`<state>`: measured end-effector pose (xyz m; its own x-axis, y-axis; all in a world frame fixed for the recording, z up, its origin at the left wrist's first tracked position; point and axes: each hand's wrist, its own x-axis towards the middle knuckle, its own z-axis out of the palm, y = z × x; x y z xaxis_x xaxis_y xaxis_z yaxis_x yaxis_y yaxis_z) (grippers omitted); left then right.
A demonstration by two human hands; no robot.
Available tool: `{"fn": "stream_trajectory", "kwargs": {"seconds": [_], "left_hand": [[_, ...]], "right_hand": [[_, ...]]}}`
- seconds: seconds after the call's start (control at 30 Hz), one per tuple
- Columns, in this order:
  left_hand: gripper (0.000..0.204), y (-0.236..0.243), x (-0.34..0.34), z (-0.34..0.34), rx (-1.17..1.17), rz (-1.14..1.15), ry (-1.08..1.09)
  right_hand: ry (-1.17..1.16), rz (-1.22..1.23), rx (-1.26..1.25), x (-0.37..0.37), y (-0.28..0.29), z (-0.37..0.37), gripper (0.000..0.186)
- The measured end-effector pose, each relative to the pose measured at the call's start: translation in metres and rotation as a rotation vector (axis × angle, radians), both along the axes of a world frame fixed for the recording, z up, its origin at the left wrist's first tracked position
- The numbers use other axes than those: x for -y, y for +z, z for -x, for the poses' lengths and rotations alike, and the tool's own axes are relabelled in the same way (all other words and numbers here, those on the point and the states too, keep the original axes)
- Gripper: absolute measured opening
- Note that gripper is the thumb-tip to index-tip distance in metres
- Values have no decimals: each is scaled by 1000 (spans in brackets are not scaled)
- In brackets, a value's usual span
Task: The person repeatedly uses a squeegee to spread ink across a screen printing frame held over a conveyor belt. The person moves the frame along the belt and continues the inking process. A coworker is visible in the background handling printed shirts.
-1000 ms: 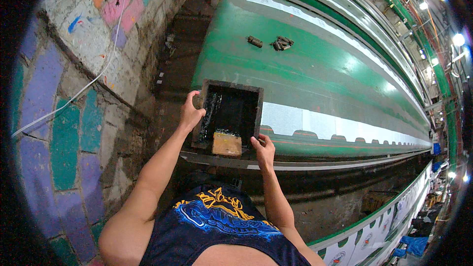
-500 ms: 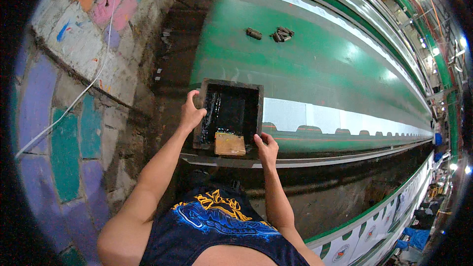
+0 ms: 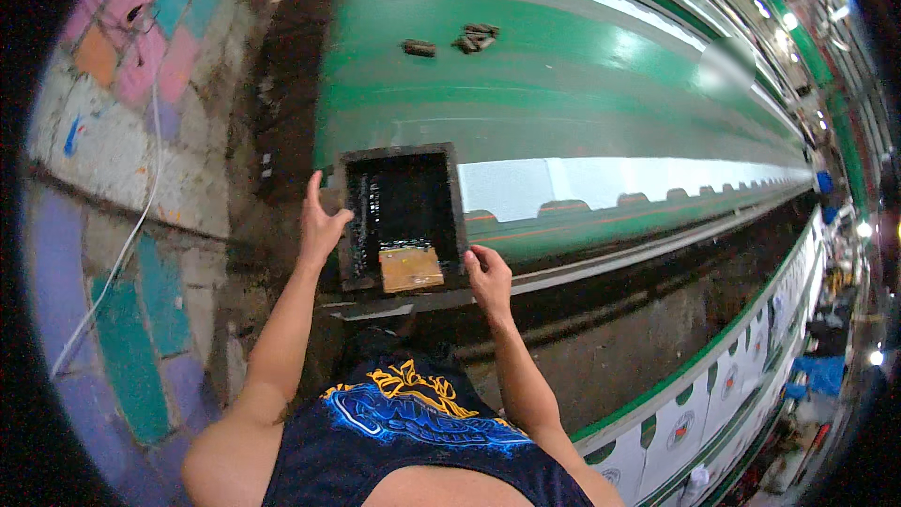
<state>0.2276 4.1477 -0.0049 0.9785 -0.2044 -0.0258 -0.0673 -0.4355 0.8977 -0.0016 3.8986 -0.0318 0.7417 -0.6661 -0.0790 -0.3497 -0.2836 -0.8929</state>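
A dark, box-like screen-printing frame (image 3: pixel 457 197) rests at the near left end of a long green table (image 3: pixel 375 84). Wet black ink glistens inside it. A tan wooden block, like a squeegee handle (image 3: pixel 411 269), leans at its near side; whatever lies below the block is hidden. My left hand (image 3: pixel 323 225) holds the frame's left side, thumb on the edge and forefinger stretched away from me. At the near right corner, my right hand (image 3: pixel 490 284) grips the frame with thumb and bent fingers.
White panels (image 3: pixel 511 188) line the table's near side, with another white strip along the far edge. Several dark, short cylinders (image 3: pixel 477 38) lie farther back on the green surface. To my left runs a painted block wall (image 3: pixel 131 338) with a white cable (image 3: pixel 155 160). Another printed row (image 3: pixel 685 432) stands at right.
The view has shifted, so the table, frame and hands appear farther left. Both hands stay at the frame; my left forefinger looks straighter and farther from its edge.
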Motion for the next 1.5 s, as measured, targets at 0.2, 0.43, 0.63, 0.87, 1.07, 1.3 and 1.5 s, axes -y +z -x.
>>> {"fn": "stream_trajectory", "kwargs": {"seconds": [0.2, 0.43, 0.63, 0.87, 1.07, 1.3, 1.5], "left_hand": [[69, 36, 46, 2, 604, -187, -71], [46, 61, 165, 78, 402, -18, -892], [39, 76, 217, 149, -45, 125, -1611], [41, 113, 227, 219, -343, -34, -2107], [40, 148, 209, 263, -251, -33, -2437], [40, 157, 182, 307, -153, -47, -2796], [44, 160, 173, 334, -18, 141, -2899]], "right_hand": [[-211, 175, 194, -8, 19, 31, 22], [-611, 136, 198, -22, 54, 110, 18], [-985, 44, 69, -59, 31, 186, 23], [-1412, 6, 2, -159, 87, 231, 21], [-1670, 26, 99, -238, 87, 229, 23], [-1797, -37, 186, -296, 94, 243, 28], [-1808, -45, 217, -310, 110, 250, 30]]}}
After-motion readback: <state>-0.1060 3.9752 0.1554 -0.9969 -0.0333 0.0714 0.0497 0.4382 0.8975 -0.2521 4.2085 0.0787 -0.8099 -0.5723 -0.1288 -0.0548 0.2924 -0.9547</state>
